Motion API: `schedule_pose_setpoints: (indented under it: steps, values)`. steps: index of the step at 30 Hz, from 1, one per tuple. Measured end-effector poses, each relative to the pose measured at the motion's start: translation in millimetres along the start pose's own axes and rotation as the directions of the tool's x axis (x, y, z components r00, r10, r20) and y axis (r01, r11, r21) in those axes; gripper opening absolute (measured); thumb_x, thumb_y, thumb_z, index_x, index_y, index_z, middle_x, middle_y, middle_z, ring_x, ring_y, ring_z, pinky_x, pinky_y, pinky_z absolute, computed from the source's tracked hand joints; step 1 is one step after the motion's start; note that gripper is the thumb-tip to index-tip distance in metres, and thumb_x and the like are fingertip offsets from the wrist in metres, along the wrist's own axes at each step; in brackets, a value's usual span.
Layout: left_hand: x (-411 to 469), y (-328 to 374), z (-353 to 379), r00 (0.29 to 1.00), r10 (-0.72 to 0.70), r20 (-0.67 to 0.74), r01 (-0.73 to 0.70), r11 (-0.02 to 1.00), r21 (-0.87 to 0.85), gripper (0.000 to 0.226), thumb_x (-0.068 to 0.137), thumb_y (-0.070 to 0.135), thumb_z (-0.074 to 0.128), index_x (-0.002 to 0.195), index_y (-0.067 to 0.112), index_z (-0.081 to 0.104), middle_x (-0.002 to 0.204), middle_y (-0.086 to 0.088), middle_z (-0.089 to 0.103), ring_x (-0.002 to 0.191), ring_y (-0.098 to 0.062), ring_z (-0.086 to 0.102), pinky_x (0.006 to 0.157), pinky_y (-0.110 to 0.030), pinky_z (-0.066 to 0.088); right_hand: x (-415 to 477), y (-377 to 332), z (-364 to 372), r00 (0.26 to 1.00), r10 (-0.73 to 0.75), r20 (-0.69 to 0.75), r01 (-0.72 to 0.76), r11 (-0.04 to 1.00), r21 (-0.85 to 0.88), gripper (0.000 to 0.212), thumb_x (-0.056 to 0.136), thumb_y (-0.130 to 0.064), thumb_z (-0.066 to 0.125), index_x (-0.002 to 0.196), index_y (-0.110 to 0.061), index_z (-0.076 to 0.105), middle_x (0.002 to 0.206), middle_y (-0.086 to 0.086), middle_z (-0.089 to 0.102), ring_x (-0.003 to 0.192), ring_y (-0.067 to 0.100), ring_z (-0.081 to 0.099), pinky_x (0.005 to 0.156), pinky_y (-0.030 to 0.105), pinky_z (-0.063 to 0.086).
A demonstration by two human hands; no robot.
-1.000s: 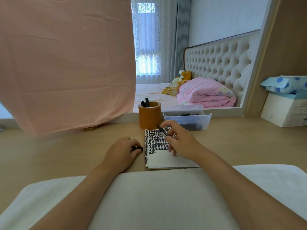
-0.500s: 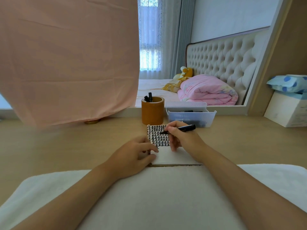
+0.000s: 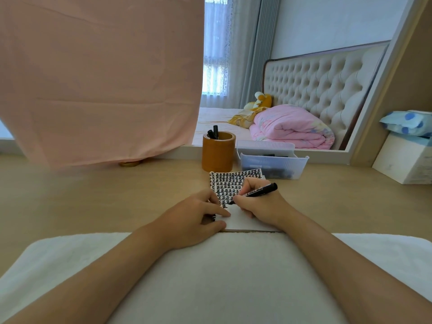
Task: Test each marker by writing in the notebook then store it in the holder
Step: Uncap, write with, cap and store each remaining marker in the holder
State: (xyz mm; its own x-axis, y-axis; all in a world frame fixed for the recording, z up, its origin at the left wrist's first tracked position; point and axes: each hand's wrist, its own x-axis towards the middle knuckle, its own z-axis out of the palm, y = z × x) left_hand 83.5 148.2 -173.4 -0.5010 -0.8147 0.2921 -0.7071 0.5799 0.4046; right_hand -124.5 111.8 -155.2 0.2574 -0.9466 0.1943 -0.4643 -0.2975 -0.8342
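Observation:
A spiral notebook (image 3: 235, 181) lies open on the wooden desk, its upper page filled with rows of black marks. My right hand (image 3: 263, 205) grips a black marker (image 3: 260, 190) with its tip down on the page at the end of the marks. My left hand (image 3: 194, 218) rests on the notebook's left edge, index finger on the paper. A small black cap (image 3: 214, 217) shows pinched between its finger and thumb. Behind the notebook stands a brown round holder (image 3: 218, 154) with two black markers (image 3: 214, 132) in it.
A clear plastic bin (image 3: 273, 163) with several dark markers sits right of the holder. A pink cloth (image 3: 100, 78) hangs at the back left over a mirror. A white box (image 3: 406, 160) stands at the far right. A white towel (image 3: 219, 277) covers my lap.
My right hand turned the marker from tip-up to tip-down on the page and moved it lower. My left hand slid right onto the notebook's edge.

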Motion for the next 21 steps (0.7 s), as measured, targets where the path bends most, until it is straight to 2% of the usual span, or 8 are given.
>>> schedule_pose_setpoints:
  steps: [3,6,12,18,21]
  values:
    - [-0.4,-1.4,0.3,1.000,0.003,-0.008,-0.003,1.000,-0.006,0.033,0.089,0.044,0.064,0.121,0.037,0.066,0.109,0.019,0.046,0.094,-0.001,0.052,0.078,-0.013,0.042,1.1,1.0,0.4,1.000,0.013,-0.003,-0.013,1.000,-0.006,0.015,0.085,-0.011,0.070,0.075,-0.013,0.059,0.057,0.000,0.063,0.046,0.012,0.054,0.045,0.024,0.046]
    - [0.6,-2.5,1.0,1.000,-0.002,-0.013,0.002,1.000,-0.016,0.032,0.088,0.043,0.065,0.119,0.036,0.067,0.109,0.018,0.047,0.094,0.000,0.051,0.076,-0.007,0.037,1.4,1.2,1.2,1.000,0.012,0.001,-0.012,1.000,-0.022,0.013,0.086,-0.014,0.071,0.077,-0.013,0.061,0.059,-0.001,0.065,0.047,0.009,0.055,0.046,0.023,0.046]
    - [2.3,-4.2,1.6,1.000,-0.012,-0.005,0.012,1.000,-0.012,0.032,0.087,0.046,0.065,0.119,0.039,0.067,0.107,0.020,0.047,0.095,0.005,0.048,0.074,-0.003,0.033,0.4,1.2,1.4,0.998,-0.055,0.006,0.056,0.993,-0.103,0.016,0.081,-0.016,0.076,0.072,-0.014,0.063,0.070,-0.001,0.065,0.057,0.001,0.054,0.050,0.016,0.042]
    - [1.8,-2.9,1.1,1.000,-0.016,-0.003,0.016,1.000,-0.013,0.033,0.087,0.045,0.066,0.120,0.038,0.067,0.108,0.019,0.047,0.096,0.005,0.048,0.075,-0.004,0.034,2.6,3.5,2.4,0.999,-0.047,-0.004,0.046,0.992,-0.121,0.016,0.080,-0.015,0.074,0.072,-0.015,0.061,0.074,0.004,0.065,0.064,0.010,0.056,0.055,0.024,0.047]
    - [2.1,-3.6,1.5,1.000,-0.019,-0.002,0.019,1.000,-0.009,0.034,0.087,0.046,0.066,0.120,0.039,0.067,0.108,0.020,0.047,0.097,0.005,0.047,0.074,-0.004,0.033,2.1,3.7,2.3,0.999,-0.048,-0.011,0.047,0.991,-0.122,0.014,0.080,-0.016,0.074,0.074,-0.013,0.062,0.074,0.003,0.065,0.063,0.007,0.056,0.055,0.023,0.047]
